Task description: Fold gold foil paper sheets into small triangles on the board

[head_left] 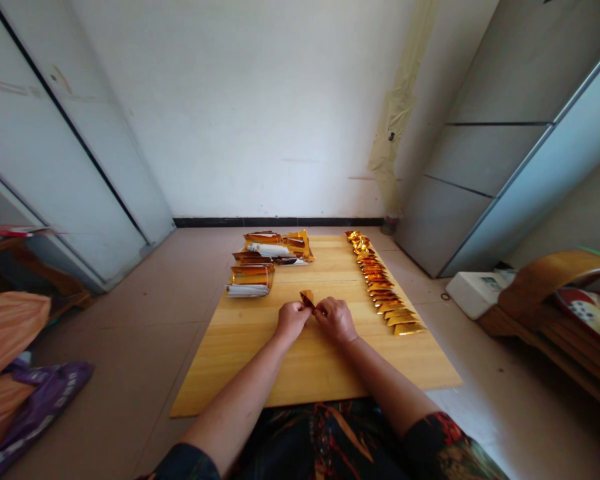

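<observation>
A piece of gold foil paper (pixel 307 297), partly folded to a point at the top, stands between my hands over the middle of the table. My left hand (pixel 293 319) pinches its left side, fingers closed. On its right lower edge my right hand (pixel 336 319) is closed too, with the fingertips close to those of the left. The lower part of the paper is hidden by my fingers. To the right runs a long row of folded gold foil pieces (pixel 380 287), overlapping one another. Stacks of gold foil sheets (pixel 251 275) with white undersides lie at the left.
The wooden table (pixel 220 373) reaches to my lap. Behind it is a white wall (pixel 240 120); a grey fridge (pixel 480 147) stands at the right. A white box (pixel 473 293) and a wooden chair (pixel 555 293) are on the right, plastic bags (pixel 15 360) on the left.
</observation>
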### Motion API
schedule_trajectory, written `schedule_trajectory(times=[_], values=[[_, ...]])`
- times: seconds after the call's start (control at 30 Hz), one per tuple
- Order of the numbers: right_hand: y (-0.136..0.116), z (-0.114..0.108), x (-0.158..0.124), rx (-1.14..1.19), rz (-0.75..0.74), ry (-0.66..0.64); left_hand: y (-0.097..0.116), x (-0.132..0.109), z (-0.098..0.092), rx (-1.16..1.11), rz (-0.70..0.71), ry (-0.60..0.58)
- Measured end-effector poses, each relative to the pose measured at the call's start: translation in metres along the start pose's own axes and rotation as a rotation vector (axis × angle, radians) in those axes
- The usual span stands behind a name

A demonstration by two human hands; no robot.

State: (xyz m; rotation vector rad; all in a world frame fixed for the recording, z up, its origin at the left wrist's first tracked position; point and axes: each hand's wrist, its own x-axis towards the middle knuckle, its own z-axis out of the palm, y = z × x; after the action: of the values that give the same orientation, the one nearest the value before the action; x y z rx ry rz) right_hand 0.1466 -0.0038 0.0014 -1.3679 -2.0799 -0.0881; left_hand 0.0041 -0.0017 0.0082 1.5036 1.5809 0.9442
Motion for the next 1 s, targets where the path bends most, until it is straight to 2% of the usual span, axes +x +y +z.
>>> schedule_trajectory(times=[0.43,0.7,1.0], values=[[-0.001,0.002,0.001,-0.088,0.003,0.038,-0.003,0.004,0.002,0.030,-0.037,-0.003],[-0.007,-0.017,0.005,-0.201,-0.022,0.092,0.000,0.000,0.001,-0.005,-0.018,-0.052],[0.002,-0.026,0.001,-0.345,-0.091,0.078,0.008,-0.007,-0.009,-0.161,0.021,-0.132]])
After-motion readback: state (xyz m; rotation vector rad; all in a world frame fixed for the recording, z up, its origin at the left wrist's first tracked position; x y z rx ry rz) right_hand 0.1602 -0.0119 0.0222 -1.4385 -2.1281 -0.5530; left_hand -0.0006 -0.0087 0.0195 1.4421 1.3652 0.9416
